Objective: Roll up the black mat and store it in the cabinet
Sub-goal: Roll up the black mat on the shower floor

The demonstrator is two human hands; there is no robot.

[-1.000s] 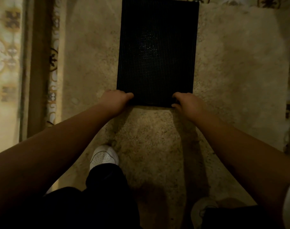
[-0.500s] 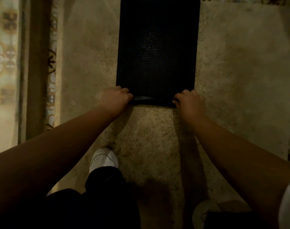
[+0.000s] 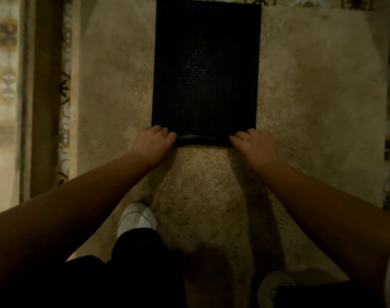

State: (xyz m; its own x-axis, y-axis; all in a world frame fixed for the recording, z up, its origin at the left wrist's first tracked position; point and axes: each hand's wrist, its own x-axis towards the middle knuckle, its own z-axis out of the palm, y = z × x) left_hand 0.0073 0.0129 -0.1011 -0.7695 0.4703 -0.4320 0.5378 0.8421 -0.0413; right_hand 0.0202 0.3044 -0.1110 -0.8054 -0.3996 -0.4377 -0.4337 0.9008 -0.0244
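A black mat (image 3: 206,70) with a fine grid texture lies flat on a beige shaggy rug, long side running away from me. Its near edge is curled up and over into a thin first fold between my hands. My left hand (image 3: 153,142) grips the near left corner, fingers over the fold. At the near right corner my right hand (image 3: 254,144) holds the mat the same way. No cabinet is in view.
The beige rug (image 3: 318,112) spreads widely to the right and toward me. A patterned carpet border (image 3: 64,90) and a dark strip run along the left. My white shoes (image 3: 137,218) stand on the rug just below the hands.
The near edge of the mat has lifted and curled over into a small fold. Both hands have shifted slightly forward with it.
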